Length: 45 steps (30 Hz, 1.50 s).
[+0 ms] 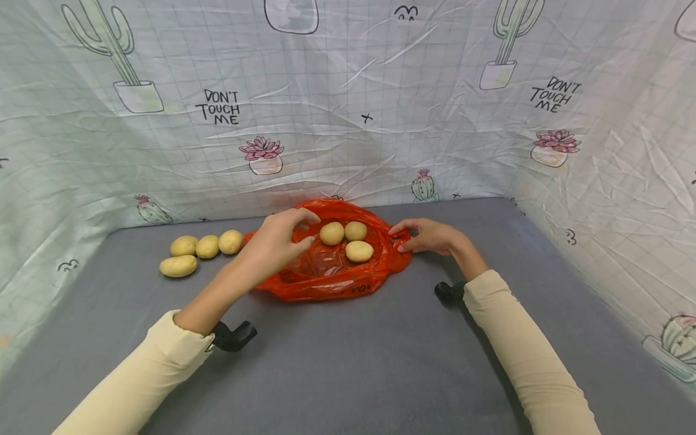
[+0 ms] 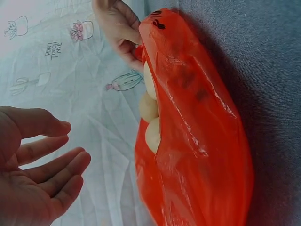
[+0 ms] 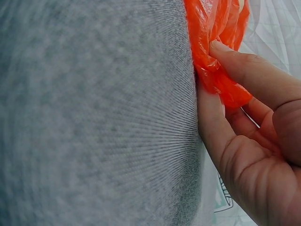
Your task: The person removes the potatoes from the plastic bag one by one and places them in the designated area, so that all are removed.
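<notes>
Cream sleeves (image 1: 530, 350) cross the worktop (image 1: 353, 368). Near its far edge, a red plastic bag (image 1: 315, 291) holds three potatoes (image 1: 359, 251), the bag's print (image 1: 360, 289) hard to read. The right hand (image 1: 431, 235) pinches its right end; the left hand (image 1: 277, 234) hovers empty, fingers apart. Four potatoes (image 1: 208, 247) lie toward the far-left corner.

You've got long cream sleeves (image 1: 535, 356), wrinkled, with wide cuffs (image 1: 176, 338); black curved wrist units (image 1: 235, 336) stick out under both.
</notes>
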Available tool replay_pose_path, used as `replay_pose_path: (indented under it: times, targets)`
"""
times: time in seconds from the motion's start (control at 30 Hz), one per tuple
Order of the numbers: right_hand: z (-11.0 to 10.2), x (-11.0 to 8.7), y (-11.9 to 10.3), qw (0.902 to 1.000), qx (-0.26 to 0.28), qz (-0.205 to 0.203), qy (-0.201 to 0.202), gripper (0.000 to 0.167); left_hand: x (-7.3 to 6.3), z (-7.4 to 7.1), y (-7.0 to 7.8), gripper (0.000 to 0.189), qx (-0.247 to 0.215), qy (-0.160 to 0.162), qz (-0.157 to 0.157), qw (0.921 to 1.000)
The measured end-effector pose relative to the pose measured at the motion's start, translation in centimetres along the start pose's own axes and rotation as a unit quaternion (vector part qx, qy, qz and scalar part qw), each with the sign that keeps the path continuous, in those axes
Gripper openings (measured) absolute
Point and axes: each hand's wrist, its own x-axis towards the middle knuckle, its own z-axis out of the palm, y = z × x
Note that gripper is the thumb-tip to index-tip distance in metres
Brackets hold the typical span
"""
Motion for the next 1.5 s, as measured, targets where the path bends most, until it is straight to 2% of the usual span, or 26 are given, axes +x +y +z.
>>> replay_pose_path:
  times: [0.13, 0.37, 0.63, 0.9, 1.37, 1.5]
  targets:
    - [0.0, 0.0, -0.1, 1.0000, 0.002, 0.001, 0.001, 0.051, 1.3, 0.2, -0.3, 0.032, -0.009, -0.022, -0.001, 0.9997]
    - [0.0, 0.1, 0.0, 1.0000, -0.004, 0.008, 0.001, 0.051, 3.5, 0.3, -0.8, 0.030, 0.008, -0.049, 0.002, 0.9988]
    - [0.0, 0.0, 0.0, 1.0000, -0.005, 0.000, -0.002, 0.050, 5.5, 0.5, -1.3, 0.032, 0.019, -0.092, -0.011, 0.9955]
    - [0.1, 0.0, -0.1, 1.0000, -0.007, -0.003, -0.004, 0.049, 6.6, 0.7, -1.9, 0.035, 0.035, -0.115, -0.014, 0.9927]
    - [0.1, 0.1, 0.0, 1.0000, -0.005, -0.002, -0.006, 0.050, 8.8, 1.5, -2.5, 0.040, 0.076, -0.166, -0.033, 0.9826]
    - [0.0, 0.1, -0.1, 1.0000, -0.004, -0.001, -0.005, 0.051, 9.2, 1.8, -2.7, 0.040, 0.079, -0.174, -0.029, 0.9811]
